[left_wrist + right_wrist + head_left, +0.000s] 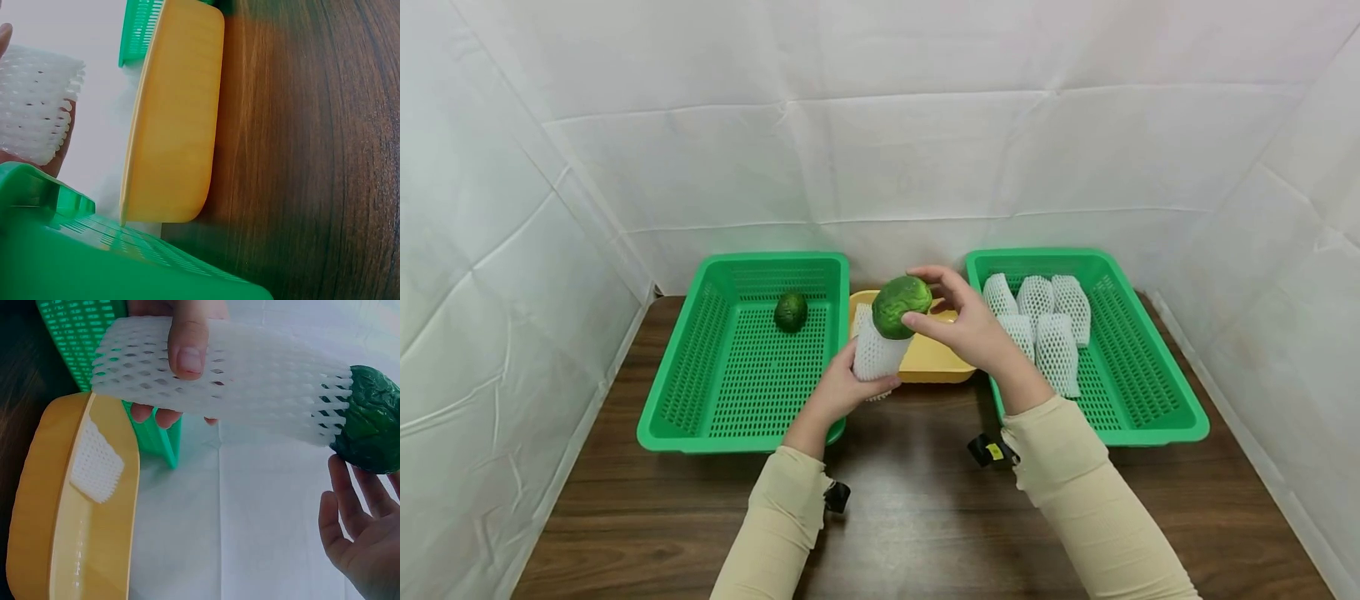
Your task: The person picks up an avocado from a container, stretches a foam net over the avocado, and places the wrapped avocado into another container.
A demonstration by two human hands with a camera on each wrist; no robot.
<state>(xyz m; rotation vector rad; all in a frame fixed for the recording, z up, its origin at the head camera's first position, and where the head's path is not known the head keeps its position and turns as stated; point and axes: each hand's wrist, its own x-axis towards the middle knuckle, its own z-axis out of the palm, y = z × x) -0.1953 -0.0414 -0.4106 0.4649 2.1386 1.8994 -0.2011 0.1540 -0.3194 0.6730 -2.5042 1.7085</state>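
Note:
In the head view my left hand grips a white foam net sleeve held up at a tilt. A green, wrinkled avocado is partly inside its upper opening, with most of the fruit showing there. The thumb and fingers of my right hand hold the fruit's exposed end. From the right wrist view, the left thumb lies across the sleeve and the avocado pokes out at its far end. The left wrist view catches only the sleeve's lower end and a little of the hand.
A green basket on the left holds another avocado. Several sleeved pieces lie in the right green basket. Between the baskets stands a yellow tray with a loose foam sleeve. White sheeting encloses the wooden table.

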